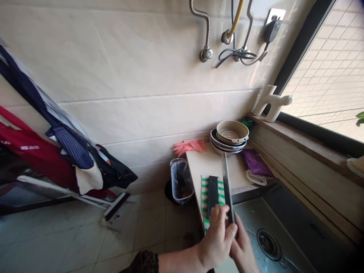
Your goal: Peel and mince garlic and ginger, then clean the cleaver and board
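A knife (227,182), seen nearly edge-on, points away from me over the counter, its lower end between my hands. My left hand (214,242), below a dark patterned sleeve, has its fingers curled and its thumb against the knife's near end. On the other side, my right hand (243,246) is closed around the same end; its grip is partly hidden. Just left of the blade, a dark flat whetstone (213,193) lies lengthwise on a green-and-white striped cloth (204,191).
The steel sink (253,212) with its drain (269,243) is at right. Behind are stacked bowls (214,146) under a beige strainer (232,131), pink gloves (189,146) and a purple bag (256,162). A lined bin (182,182) stands left of the counter; a floor squeegee (116,206) is farther left.
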Action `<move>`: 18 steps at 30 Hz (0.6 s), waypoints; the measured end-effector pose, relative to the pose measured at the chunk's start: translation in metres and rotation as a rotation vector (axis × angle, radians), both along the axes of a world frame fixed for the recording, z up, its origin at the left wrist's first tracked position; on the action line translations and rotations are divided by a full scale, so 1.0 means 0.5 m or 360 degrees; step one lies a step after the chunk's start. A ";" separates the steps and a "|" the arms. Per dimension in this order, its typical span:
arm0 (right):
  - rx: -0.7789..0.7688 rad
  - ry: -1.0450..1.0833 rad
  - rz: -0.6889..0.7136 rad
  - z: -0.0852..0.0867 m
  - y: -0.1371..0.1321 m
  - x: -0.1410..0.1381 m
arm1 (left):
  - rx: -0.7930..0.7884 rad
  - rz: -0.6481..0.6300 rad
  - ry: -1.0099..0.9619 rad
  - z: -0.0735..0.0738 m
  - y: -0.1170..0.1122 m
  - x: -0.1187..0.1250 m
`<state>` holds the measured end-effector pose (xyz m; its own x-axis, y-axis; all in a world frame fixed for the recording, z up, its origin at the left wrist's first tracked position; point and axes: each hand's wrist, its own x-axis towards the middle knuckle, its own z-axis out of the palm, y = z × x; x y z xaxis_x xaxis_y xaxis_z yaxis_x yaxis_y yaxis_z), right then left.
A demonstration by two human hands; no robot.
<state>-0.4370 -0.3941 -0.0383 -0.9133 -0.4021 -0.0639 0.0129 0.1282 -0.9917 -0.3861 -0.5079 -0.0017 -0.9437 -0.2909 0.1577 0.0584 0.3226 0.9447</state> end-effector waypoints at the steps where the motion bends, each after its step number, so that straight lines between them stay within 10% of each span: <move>1: -0.0005 -0.0048 -0.0146 -0.003 0.009 0.005 | -0.0076 -0.0053 0.0046 0.013 -0.017 0.005; 9: -0.0467 -0.0632 -0.0225 -0.017 0.064 0.005 | -0.0463 0.0062 0.0247 0.001 -0.075 0.010; 13: -0.0520 -0.1148 -0.0015 -0.071 0.043 -0.002 | -0.0966 -0.0395 0.0220 -0.037 -0.017 -0.069; 18: -0.0512 -0.1393 0.0101 -0.131 0.005 0.004 | -0.1216 -0.0356 -0.0097 -0.099 -0.013 -0.199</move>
